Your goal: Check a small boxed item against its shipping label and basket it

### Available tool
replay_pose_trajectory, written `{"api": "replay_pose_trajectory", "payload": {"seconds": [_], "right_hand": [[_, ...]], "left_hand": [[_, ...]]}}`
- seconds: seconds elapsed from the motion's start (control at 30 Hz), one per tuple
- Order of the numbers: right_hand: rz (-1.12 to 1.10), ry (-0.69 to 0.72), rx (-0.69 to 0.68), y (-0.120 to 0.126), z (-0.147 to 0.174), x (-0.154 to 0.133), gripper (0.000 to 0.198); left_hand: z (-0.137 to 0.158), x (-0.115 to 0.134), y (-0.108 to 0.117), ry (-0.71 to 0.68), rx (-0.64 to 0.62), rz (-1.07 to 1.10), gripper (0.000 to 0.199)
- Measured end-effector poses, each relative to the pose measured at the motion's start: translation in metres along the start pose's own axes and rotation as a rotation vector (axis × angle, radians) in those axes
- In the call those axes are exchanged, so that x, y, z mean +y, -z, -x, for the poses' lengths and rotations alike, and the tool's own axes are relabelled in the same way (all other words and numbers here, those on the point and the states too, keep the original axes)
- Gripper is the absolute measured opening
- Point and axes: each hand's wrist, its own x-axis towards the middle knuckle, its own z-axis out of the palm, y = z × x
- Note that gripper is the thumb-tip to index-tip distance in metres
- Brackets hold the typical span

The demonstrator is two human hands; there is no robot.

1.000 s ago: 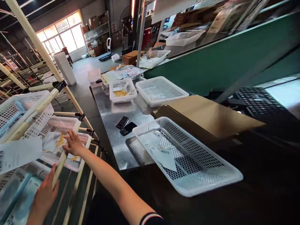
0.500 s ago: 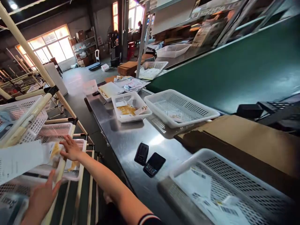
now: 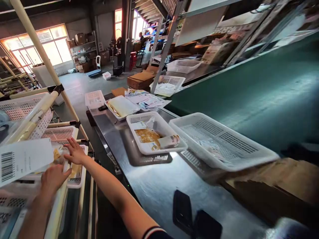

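Head view: your right hand (image 3: 74,153) lies fingers spread on one white basket (image 3: 76,179); your left hand (image 3: 53,177), fingers together, touches it. Two phones (image 3: 183,212) lie on the metal table (image 3: 149,186).

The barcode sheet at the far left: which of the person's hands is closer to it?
Left. The left hand sits just right of the barcode sheet, by its lower corner; the right hand rests farther right, on the white basket.

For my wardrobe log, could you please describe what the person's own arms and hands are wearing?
Both hands are bare: the left hand and right hand show no gloves, rings or watch. The right arm's dark sleeve cuff with thin white stripes sits above the elbow.
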Motion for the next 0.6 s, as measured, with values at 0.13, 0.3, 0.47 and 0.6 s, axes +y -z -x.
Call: {"api": "replay_pose_trajectory", "payload": {"seconds": [0.13, 0.3, 0.47, 0.6], "right_hand": [[-0.032, 0.023, -0.028, 0.016, -0.047, 0.027, 0.068], [-0.054, 0.001, -0.09, 0.037, -0.109, 0.058, 0.071], [-0.038, -0.013, -0.066, 0.058, -0.17, 0.09, 0.071], [-0.021, -0.011, -0.063, 0.074, -0.219, 0.117, 0.069]], "left_hand": [[-0.051, -0.001, 0.013, 0.029, -0.045, -0.002, 0.053], [-0.123, 0.012, 0.039, 0.026, -0.095, -0.008, 0.048], [-0.195, 0.021, 0.063, 0.057, -0.086, -0.002, 0.048], [-0.248, 0.028, 0.083, 0.096, -0.063, 0.042, 0.048]]}}
